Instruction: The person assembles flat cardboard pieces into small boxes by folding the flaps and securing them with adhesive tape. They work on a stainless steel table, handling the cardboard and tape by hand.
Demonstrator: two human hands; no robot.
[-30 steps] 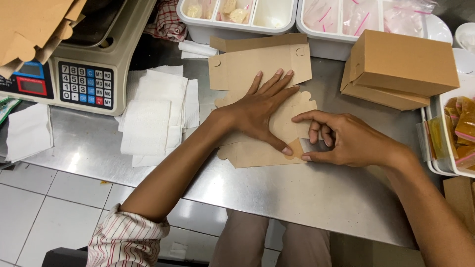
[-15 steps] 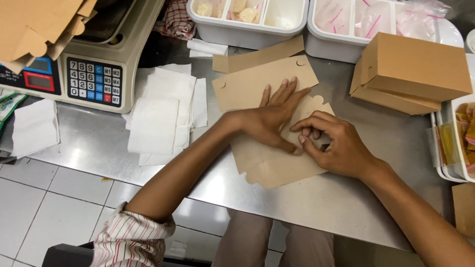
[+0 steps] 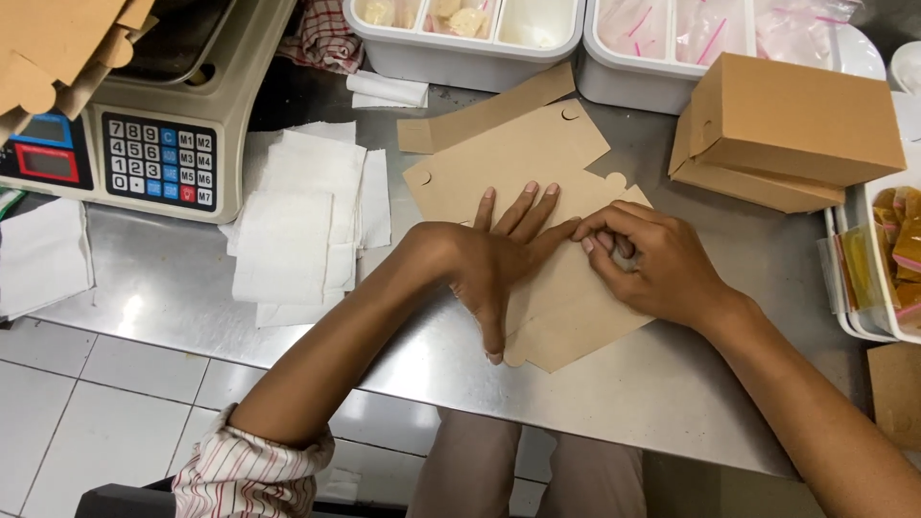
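Left hand lies splayed, fingers flat, pinning the brown cardboard blank at centre frame on the steel table; right hand has fingers curled, pinching a flap edge. Risk: the blank may skid on smooth steel, skewing the crease. Blank: flat, die-cut, notched tabs, unfolded, its far edge toward the white bins at upper frame.

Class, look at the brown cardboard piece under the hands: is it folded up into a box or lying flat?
Flat. The cardboard blank lies spread on the steel table, pressed down by the left hand; the right hand works one edge.
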